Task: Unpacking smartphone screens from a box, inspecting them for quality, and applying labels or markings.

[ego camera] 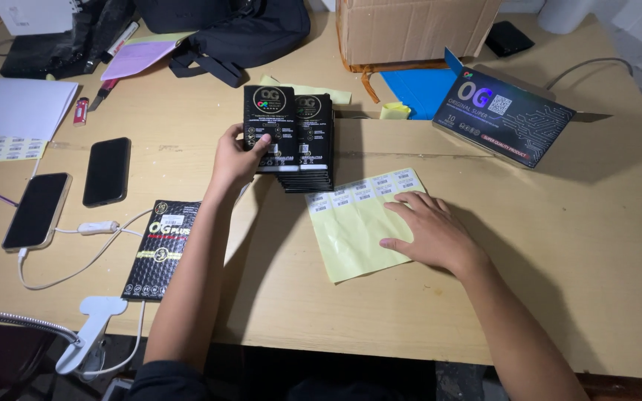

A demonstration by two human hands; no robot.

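Note:
My left hand (235, 160) grips a flat black product packet (269, 122) and holds it upright over a stack of like black packets (310, 160) at the table's middle. My right hand (425, 230) lies flat, fingers spread, on a pale yellow sticker sheet (351, 230) that carries a row of small white barcode labels (362, 191) along its top edge. Nothing is held in the right hand; its fingertips rest just below the labels.
A black packet (159, 249) lies at the left front. Two phones (107, 171) (37, 210) and a white cable (94, 229) sit further left. A dark printed box (503, 117), a cardboard carton (410, 30), a black bag (239, 33) and label sheets (5, 145) ring the wooden table (559, 245).

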